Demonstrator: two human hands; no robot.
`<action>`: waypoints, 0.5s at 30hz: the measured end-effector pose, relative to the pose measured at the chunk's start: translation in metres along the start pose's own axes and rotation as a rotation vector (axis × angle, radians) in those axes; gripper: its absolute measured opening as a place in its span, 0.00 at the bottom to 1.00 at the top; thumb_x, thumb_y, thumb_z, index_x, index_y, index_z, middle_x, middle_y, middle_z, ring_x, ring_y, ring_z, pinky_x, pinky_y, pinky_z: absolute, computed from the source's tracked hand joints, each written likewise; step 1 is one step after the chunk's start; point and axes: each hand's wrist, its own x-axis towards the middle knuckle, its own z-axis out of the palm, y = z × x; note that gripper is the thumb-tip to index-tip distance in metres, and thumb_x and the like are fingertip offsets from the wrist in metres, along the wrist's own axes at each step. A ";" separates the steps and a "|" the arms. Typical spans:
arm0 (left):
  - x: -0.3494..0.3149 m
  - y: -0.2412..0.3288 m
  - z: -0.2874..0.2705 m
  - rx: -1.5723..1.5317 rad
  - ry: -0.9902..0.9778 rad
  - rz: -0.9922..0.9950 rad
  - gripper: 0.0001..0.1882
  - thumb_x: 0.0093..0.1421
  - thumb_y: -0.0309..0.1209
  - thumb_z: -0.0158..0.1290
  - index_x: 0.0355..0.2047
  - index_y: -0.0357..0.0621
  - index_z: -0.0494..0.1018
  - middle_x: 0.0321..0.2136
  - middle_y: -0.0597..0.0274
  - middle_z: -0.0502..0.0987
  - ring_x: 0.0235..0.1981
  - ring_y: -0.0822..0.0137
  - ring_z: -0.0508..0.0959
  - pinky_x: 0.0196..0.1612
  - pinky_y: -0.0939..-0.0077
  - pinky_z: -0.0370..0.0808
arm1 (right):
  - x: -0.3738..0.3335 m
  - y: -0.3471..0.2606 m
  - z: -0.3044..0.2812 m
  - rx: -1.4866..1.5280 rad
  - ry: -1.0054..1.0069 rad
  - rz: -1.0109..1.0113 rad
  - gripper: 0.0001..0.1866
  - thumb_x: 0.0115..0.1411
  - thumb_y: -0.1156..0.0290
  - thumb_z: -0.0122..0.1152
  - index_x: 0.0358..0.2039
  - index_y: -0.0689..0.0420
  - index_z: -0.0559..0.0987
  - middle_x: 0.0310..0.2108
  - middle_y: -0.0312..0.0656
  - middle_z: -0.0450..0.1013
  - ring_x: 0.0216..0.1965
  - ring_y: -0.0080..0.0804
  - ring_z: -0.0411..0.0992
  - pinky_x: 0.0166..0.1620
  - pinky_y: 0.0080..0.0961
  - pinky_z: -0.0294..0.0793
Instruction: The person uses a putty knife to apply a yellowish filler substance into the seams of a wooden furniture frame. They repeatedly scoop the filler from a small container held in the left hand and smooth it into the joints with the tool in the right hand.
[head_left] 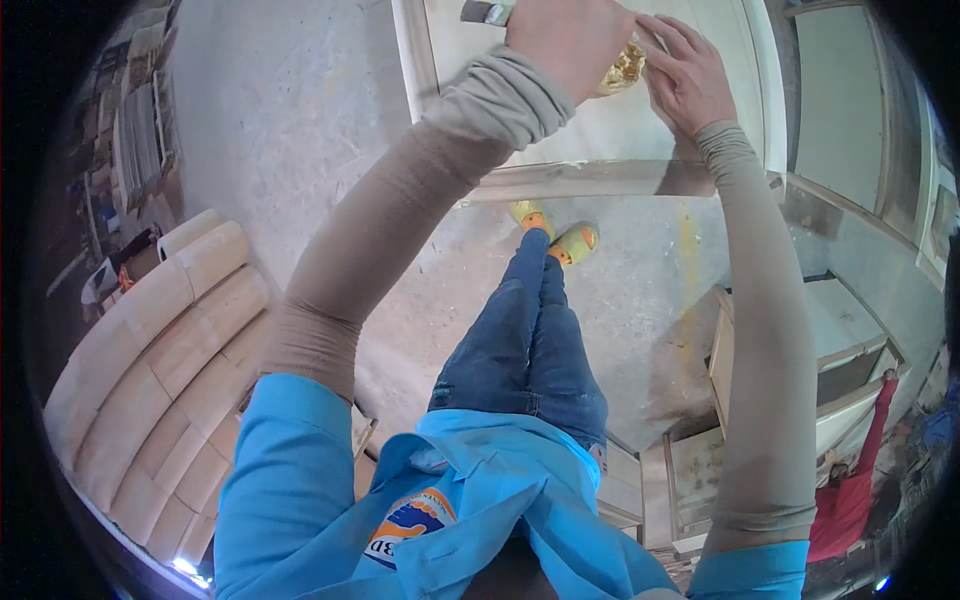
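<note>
My left hand (pixel 568 45) is closed around a paintbrush; its dark end and metal band (pixel 487 13) stick out on the left side of the fist. Just beside that fist shows a crumpled, shiny gold-and-brown thing (pixel 626 68), partly covered by the hand; its kind is unclear. My right hand (pixel 692 75) has its fingers stretched out and apart, and their tips reach the gold thing and the left hand. Both hands are over a pale panel (pixel 590 140) with a raised wooden frame.
Curved wooden pieces (pixel 150 390) are stacked at the left. Wooden cabinet frames (pixel 840 320) stand at the right, near a person in a red sleeve (pixel 845 510). Another panel (pixel 840 100) leans at the far right. My feet in yellow sandals (pixel 575 243) are on the concrete floor (pixel 640 300).
</note>
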 end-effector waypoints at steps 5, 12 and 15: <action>-0.006 -0.022 -0.005 -0.246 -0.037 -0.081 0.10 0.53 0.36 0.63 0.27 0.42 0.81 0.26 0.50 0.80 0.30 0.49 0.82 0.36 0.59 0.79 | 0.000 -0.003 0.002 -0.009 0.006 0.012 0.20 0.59 0.71 0.56 0.52 0.45 0.81 0.64 0.31 0.69 0.65 0.39 0.66 0.65 0.41 0.66; -0.022 -0.039 -0.010 -0.651 -0.112 -0.232 0.10 0.56 0.35 0.62 0.31 0.40 0.83 0.28 0.48 0.83 0.31 0.49 0.83 0.35 0.61 0.78 | 0.001 -0.002 0.000 -0.013 -0.001 0.040 0.26 0.59 0.73 0.53 0.58 0.40 0.78 0.65 0.30 0.68 0.65 0.39 0.66 0.65 0.40 0.65; -0.030 -0.041 -0.009 -0.758 -0.087 -0.255 0.10 0.56 0.35 0.62 0.31 0.40 0.82 0.28 0.48 0.82 0.31 0.49 0.83 0.36 0.62 0.78 | 0.004 -0.019 -0.016 0.060 -0.047 0.125 0.24 0.57 0.74 0.56 0.55 0.44 0.80 0.62 0.39 0.70 0.64 0.46 0.65 0.65 0.45 0.64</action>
